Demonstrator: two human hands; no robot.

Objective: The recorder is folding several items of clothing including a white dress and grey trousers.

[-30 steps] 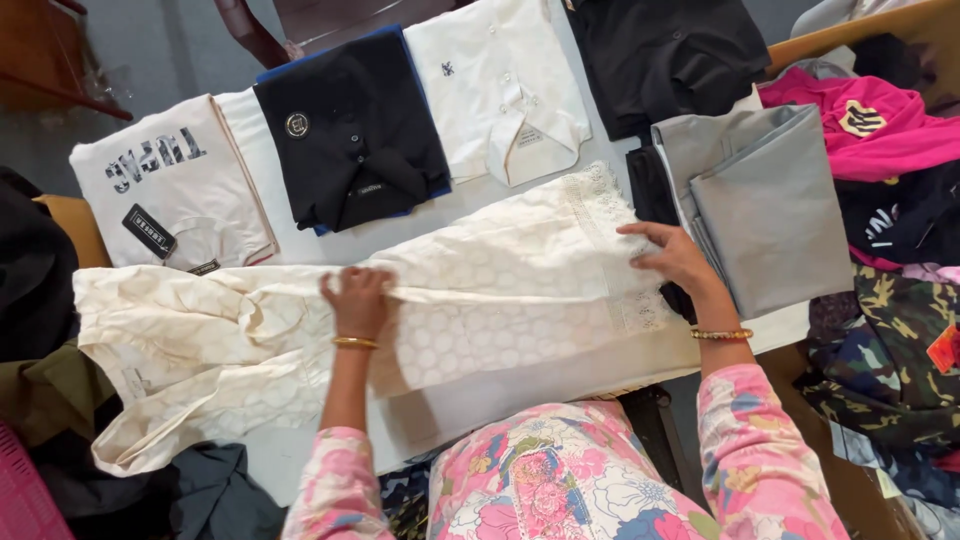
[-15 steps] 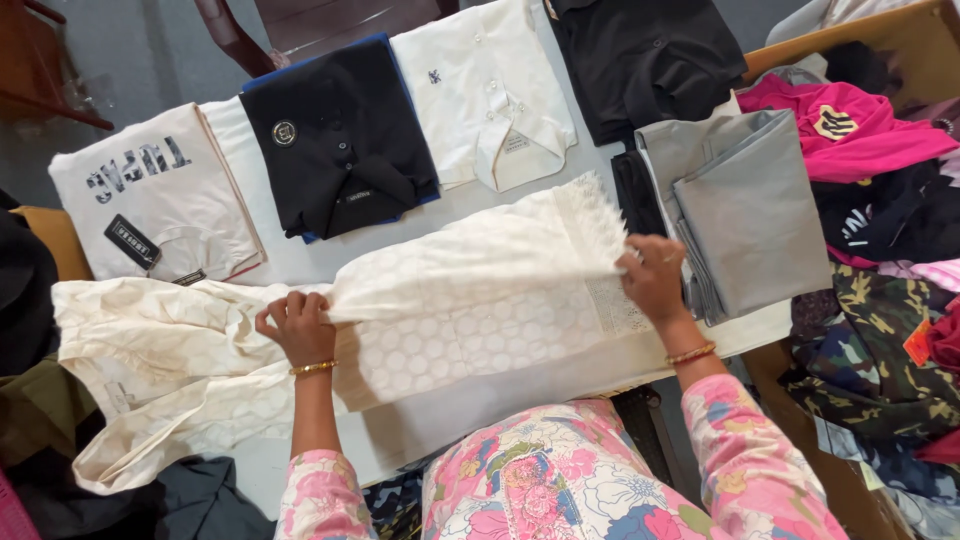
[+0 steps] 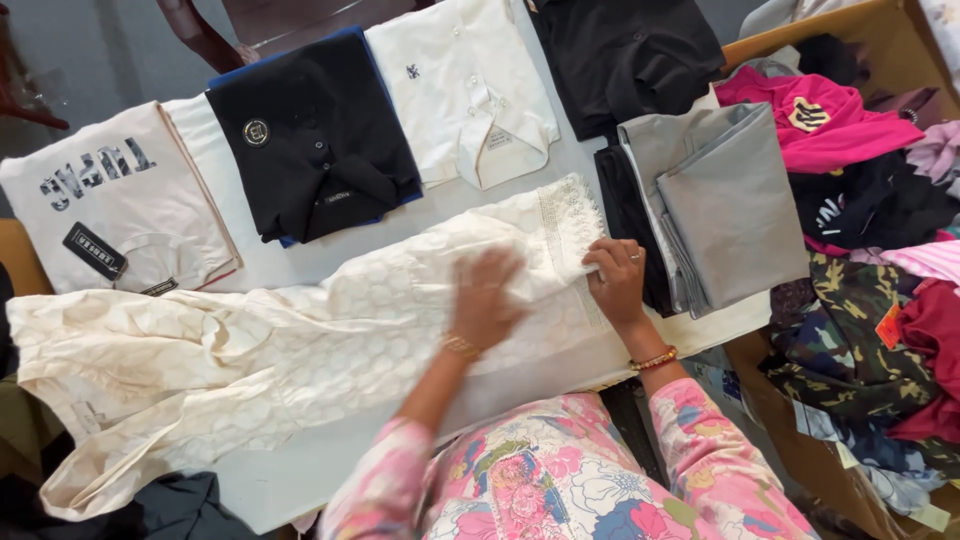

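Hands, left (image 3: pixel 487 298) blurred and flat, right (image 3: pixel 617 280) pinching, press one cream garment (image 3: pixel 300 350); beyond them lie two white shirts, one black polo (image 3: pixel 315 135), and a black rectangular tag (image 3: pixel 95 250).

Person wears a long-sleeved top, pink ground with floral print in white, blue, yellow and green. Left hand (image 3: pixel 487 300): thin gold-coloured bangle at the wrist; hand blurred. Right hand (image 3: pixel 617 282): ring on one finger, beaded bracelet in red and yellow at the wrist.
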